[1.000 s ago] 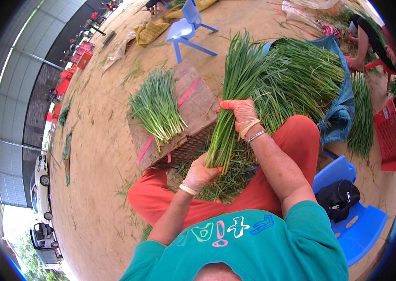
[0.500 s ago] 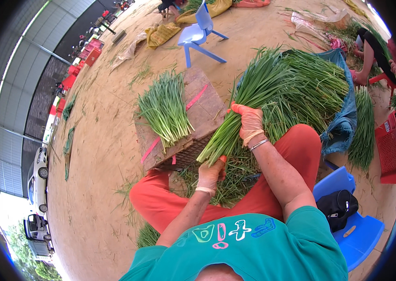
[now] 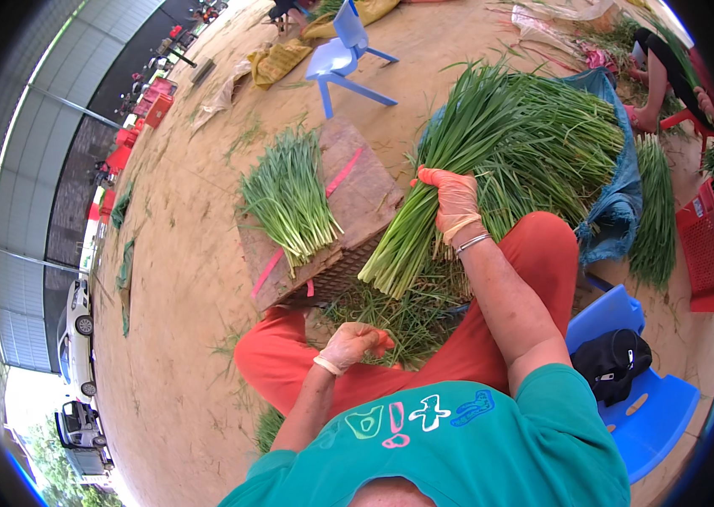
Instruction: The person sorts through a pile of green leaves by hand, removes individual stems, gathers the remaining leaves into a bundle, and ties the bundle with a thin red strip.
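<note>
My right hand, in a thin glove with orange fingers, is wrapped round a thick bunch of garlic chives. The pale stem ends point down and left, and the long leaves spread up to the right. Below those stem ends, apart from them, my gloved left hand is closed over my lap; what its fingers hold, if anything, is hidden. On a low wooden board with pink straps lies another bunch of chives. A large heap of chives rests on a blue sack beyond my right hand.
Loose trimmings cover the ground between my knees. A blue chair stands beyond the board. At my right are another blue chair with a black bag, a red crate and another person's arm.
My left hand has come away from the stem ends and moved down and left toward my lap. My right hand still grips the bunch, slightly higher in the view.
</note>
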Available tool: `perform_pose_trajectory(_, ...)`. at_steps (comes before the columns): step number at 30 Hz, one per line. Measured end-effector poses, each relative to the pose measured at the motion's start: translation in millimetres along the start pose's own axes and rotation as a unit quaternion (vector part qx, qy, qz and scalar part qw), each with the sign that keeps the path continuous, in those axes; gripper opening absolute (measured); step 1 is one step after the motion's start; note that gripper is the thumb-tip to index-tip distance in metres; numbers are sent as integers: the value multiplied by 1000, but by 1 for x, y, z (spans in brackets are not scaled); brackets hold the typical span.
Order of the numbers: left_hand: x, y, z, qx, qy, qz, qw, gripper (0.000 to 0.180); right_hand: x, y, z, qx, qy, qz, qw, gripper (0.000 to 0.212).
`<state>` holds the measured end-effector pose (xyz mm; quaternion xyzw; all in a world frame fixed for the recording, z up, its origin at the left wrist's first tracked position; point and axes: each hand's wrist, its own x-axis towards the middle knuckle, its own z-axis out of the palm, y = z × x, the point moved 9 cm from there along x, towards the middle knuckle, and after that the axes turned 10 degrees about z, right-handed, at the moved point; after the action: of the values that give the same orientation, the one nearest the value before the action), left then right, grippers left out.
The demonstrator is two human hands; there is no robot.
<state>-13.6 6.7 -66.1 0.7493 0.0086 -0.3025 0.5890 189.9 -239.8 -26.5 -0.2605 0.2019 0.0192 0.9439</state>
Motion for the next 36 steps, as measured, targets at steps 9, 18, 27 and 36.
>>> perform_pose_trajectory(9,57,54,0,-353,-20,108,929,75,-12,43,13,-114,-61,125,984,14)
perform_pose_trajectory(18,98,92,44,-220,36,126,967,48,-24,64,11,-146,-66,74,984,35)
perform_pose_trajectory(27,81,95,17,-374,36,99,922,42,-41,71,54,-83,-190,166,964,31)
perform_pose_trajectory(36,65,163,-99,-345,125,204,908,48,-32,62,170,-143,-340,73,927,72)
